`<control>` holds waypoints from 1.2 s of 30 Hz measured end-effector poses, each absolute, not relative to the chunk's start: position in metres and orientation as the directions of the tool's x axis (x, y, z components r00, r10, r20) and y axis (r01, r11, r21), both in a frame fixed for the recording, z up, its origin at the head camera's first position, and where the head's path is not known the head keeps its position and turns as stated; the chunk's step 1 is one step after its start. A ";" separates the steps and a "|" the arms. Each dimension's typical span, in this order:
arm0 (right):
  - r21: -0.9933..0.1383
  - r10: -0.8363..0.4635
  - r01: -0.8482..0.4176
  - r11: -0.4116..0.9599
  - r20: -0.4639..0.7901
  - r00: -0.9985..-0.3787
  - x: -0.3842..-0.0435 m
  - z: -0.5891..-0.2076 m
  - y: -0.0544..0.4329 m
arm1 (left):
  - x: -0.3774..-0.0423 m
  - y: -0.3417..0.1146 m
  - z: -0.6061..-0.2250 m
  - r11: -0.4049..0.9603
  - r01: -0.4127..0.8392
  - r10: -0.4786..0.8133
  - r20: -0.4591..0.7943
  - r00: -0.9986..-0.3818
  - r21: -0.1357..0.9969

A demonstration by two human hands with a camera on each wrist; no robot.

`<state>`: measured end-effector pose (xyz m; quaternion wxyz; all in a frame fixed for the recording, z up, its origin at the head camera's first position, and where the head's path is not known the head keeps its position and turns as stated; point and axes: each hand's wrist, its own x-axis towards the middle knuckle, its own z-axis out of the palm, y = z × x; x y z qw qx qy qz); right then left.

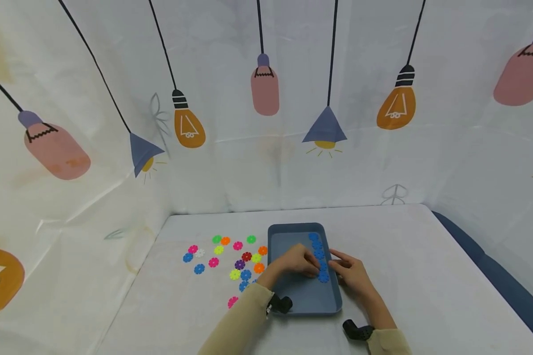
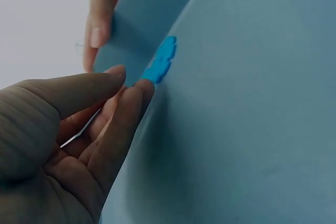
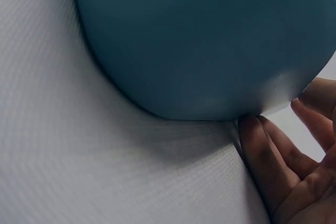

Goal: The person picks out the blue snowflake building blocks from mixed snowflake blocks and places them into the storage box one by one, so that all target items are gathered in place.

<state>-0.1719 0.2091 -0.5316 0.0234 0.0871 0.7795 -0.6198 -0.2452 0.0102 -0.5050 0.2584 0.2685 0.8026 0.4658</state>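
My left hand (image 1: 299, 260) reaches over the grey-blue tray (image 1: 293, 308). In the left wrist view, its index fingertip is right at a blue flower-shaped disc (image 2: 157, 71), and a gap shows between thumb and index finger. Several such blue discs (image 1: 319, 254) lie in a row along the tray's right side. My right hand (image 1: 353, 275) is at the outside of the tray's right wall. Its fairly straight fingers (image 3: 262, 150) touch the wall near the table in the right wrist view, with the thumb set apart from them.
Left of the tray, many loose flower discs in pink, orange, green, yellow (image 1: 219, 250), purple (image 1: 240, 265) and blue (image 1: 199, 268) are scattered over the white table (image 1: 160, 310). A white sheet with printed lamps (image 1: 266, 172) hangs behind. A dark blue surface (image 1: 462, 236) shows beyond the right edge.
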 end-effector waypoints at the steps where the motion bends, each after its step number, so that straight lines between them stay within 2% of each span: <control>1: -0.962 0.106 0.163 0.219 -0.143 -0.984 -0.172 -0.532 0.209 | -0.245 0.008 -0.504 0.423 0.207 0.676 -0.155 -0.720 0.882; 6: -0.966 0.100 0.145 0.216 -0.125 -0.987 -0.172 -0.534 0.209 | -0.245 -0.002 -0.495 0.417 0.280 0.685 -0.097 -0.722 0.865; 20: -0.957 0.120 0.178 0.227 -0.154 -0.981 -0.173 -0.539 0.209 | -0.246 -0.055 -0.471 0.399 0.346 0.666 -0.010 -0.745 0.849; 26: -0.957 0.105 0.173 0.234 -0.152 -0.983 -0.174 -0.540 0.209 | -0.245 -0.087 -0.468 0.452 0.311 0.613 -0.038 -0.789 0.836; 36: -0.956 0.096 0.166 0.242 -0.147 -0.984 -0.176 -0.537 0.210 | -0.237 -0.125 -0.472 0.462 0.249 0.579 -0.077 -0.812 0.851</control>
